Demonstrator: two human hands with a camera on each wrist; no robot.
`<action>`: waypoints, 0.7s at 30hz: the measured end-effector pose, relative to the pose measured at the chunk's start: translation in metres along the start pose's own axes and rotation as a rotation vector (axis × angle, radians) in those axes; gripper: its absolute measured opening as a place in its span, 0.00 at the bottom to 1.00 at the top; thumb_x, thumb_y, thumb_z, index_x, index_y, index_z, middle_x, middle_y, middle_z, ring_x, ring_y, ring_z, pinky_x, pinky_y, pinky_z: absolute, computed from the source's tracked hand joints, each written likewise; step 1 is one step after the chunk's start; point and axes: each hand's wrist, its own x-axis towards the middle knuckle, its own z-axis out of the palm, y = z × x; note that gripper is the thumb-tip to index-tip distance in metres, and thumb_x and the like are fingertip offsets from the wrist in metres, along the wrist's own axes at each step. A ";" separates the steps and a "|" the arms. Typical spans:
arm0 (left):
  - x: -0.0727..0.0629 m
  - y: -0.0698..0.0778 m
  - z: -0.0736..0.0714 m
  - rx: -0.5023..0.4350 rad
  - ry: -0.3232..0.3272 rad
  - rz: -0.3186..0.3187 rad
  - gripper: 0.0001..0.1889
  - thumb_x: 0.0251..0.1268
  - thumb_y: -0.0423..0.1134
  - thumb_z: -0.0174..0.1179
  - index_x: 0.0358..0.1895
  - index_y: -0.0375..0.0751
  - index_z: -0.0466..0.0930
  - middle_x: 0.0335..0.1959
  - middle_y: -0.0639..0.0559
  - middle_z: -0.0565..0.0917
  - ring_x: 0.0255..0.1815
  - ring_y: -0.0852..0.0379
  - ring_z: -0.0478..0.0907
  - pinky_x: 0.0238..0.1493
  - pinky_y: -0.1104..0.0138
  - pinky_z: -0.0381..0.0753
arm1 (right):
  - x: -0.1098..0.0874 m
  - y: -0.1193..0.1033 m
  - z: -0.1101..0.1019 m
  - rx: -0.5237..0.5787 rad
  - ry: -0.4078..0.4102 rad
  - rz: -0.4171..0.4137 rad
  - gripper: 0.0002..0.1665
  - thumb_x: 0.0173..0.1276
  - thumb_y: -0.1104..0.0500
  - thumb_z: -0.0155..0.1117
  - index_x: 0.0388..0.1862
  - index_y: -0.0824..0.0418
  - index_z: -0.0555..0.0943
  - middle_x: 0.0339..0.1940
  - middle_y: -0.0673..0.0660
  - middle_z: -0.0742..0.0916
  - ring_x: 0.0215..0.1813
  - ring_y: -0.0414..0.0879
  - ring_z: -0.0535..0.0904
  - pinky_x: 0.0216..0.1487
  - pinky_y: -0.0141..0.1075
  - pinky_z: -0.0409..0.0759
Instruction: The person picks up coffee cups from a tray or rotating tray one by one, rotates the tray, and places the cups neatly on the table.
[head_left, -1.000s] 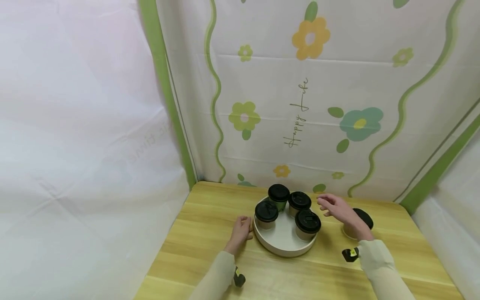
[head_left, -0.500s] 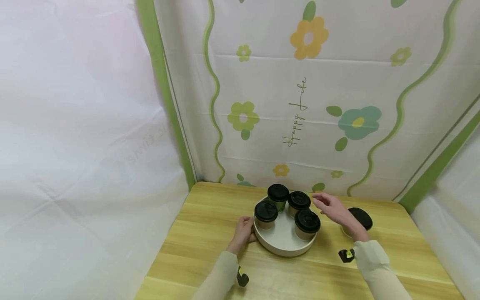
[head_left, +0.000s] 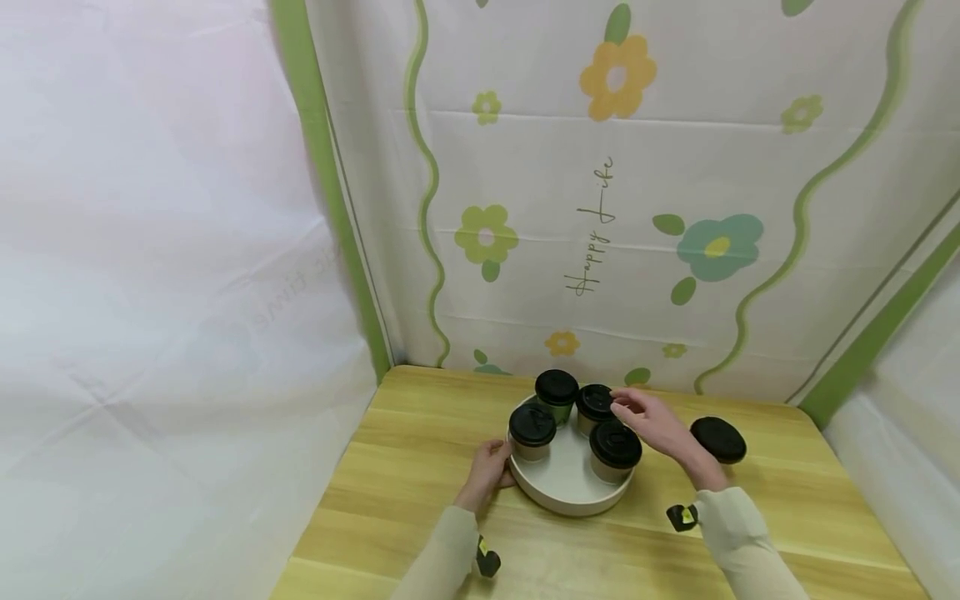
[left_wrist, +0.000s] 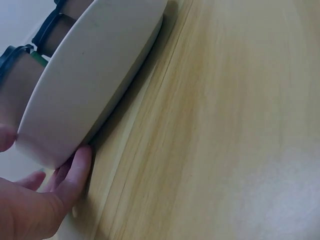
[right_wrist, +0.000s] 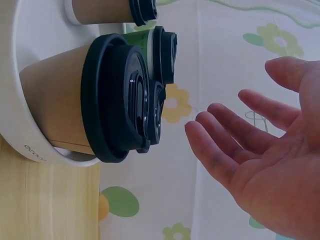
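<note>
A round white tray (head_left: 573,505) stands on the wooden table, bearing several paper coffee cups with black lids. My left hand (head_left: 486,473) grips its left side; in the left wrist view fingers (left_wrist: 75,175) curl beneath the tray's edge, with another fingertip at the rim. My right hand (head_left: 654,423) hangs with loosely bent fingers close over the right-hand cups, overlapping the back right cup (head_left: 595,400) in the head view. In the right wrist view it holds nothing, apart from the near brown cup (right_wrist: 55,100). A green cup (head_left: 557,408) stands at the back.
Right of the tray, beyond my right forearm, is a larger round black lid (head_left: 718,440). A flower-printed white curtain (head_left: 525,167) rises behind the table (head_left: 420,433), and plain white cloth (head_left: 172,333) hangs to the left.
My right hand has moved left, from beside the tray to over its right-hand cups. My left hand has moved right onto the tray's edge and taken hold. The cups stay in place.
</note>
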 end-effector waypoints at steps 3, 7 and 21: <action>0.001 -0.001 0.000 -0.006 -0.012 -0.012 0.25 0.73 0.42 0.53 0.61 0.22 0.65 0.50 0.32 0.80 0.41 0.51 0.83 0.38 0.53 0.87 | -0.001 -0.001 0.006 -0.060 0.019 -0.031 0.29 0.75 0.45 0.54 0.65 0.63 0.75 0.54 0.63 0.84 0.53 0.58 0.80 0.50 0.53 0.81; 0.001 0.000 -0.002 0.004 -0.028 -0.031 0.25 0.74 0.43 0.52 0.61 0.24 0.68 0.49 0.35 0.80 0.43 0.51 0.82 0.39 0.53 0.87 | -0.001 -0.002 0.013 -0.101 0.027 -0.073 0.27 0.74 0.48 0.57 0.63 0.65 0.76 0.53 0.63 0.85 0.52 0.58 0.81 0.49 0.53 0.81; 0.002 -0.002 -0.006 0.026 -0.057 -0.067 0.26 0.73 0.50 0.55 0.59 0.29 0.72 0.47 0.39 0.80 0.43 0.54 0.81 0.38 0.56 0.88 | -0.006 -0.002 0.031 -0.286 0.029 -0.157 0.26 0.71 0.51 0.61 0.60 0.66 0.77 0.58 0.68 0.82 0.62 0.68 0.74 0.63 0.61 0.71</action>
